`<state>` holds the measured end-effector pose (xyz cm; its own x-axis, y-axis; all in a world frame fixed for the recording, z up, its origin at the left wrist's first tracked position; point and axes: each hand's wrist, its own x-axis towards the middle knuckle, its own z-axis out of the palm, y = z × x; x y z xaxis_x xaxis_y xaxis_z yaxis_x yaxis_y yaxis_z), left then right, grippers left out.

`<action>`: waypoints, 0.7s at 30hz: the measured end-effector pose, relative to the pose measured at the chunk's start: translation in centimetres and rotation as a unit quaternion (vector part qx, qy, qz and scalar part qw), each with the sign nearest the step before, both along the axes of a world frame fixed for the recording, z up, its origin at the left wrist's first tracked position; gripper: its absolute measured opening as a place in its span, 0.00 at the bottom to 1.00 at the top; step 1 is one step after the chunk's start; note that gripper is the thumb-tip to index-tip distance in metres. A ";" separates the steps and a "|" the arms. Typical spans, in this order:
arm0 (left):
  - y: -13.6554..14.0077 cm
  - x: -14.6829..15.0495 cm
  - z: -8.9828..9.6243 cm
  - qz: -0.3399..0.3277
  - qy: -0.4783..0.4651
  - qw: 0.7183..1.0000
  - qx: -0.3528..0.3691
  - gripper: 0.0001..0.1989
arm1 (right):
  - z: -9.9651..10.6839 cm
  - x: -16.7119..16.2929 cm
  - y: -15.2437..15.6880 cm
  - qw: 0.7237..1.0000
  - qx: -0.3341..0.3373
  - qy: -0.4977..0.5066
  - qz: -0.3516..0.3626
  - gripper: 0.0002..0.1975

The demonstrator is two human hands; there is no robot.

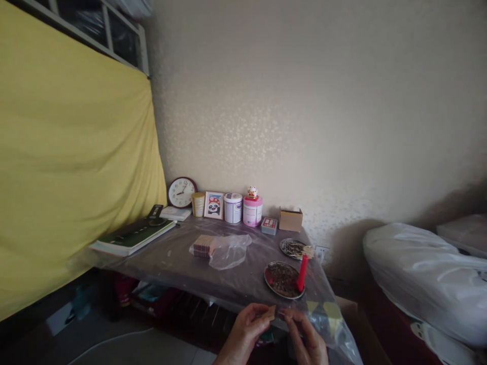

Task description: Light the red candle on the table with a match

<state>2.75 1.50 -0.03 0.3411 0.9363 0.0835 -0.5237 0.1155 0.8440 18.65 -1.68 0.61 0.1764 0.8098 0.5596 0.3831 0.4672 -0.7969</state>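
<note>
Over the table's front edge, my left hand [249, 327] pinches a small tan cardboard piece [272, 312], which resembles part of a little box. Close beside it, my right hand [306, 334] has thumb and fingers closed on a small dark reddish piece [281, 315], too small to make out. A narrow gap shows between the two hands. Just beyond them is a round metal plate [274, 293] covered with dark bits, a red candle [303, 272] upright on its right side. Behind it, a second plate [283, 251] carries many thin pale sticks [304, 251].
A block of small tan boxes [203, 245] lies in a clear plastic bag [230, 251] mid-table. Along the wall stand a clock [182, 192], a framed picture [213, 205], canisters [233, 209] and a cardboard box [290, 220]. Thick books [135, 236] lie left; a white bag [422, 274] bulges right.
</note>
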 end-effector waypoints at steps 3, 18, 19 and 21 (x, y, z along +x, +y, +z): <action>0.0 0.0 -0.1 0.001 0.002 1.000 0.002 0.12 | 0.1 -0.1 -0.1 1.000 0.000 0.001 -0.004 0.12; -0.5 0.1 1.2 -0.008 -0.002 1.000 -0.015 0.09 | -0.3 0.0 0.1 0.999 0.001 -0.033 -0.003 0.10; -0.5 0.1 1.2 -0.008 -0.008 1.000 -0.018 0.09 | -0.2 0.0 0.1 0.999 0.003 -0.041 -0.005 0.10; -0.4 0.1 1.0 -0.007 -0.020 0.999 -0.024 0.09 | -0.2 0.1 0.1 0.999 0.010 -0.051 -0.011 0.10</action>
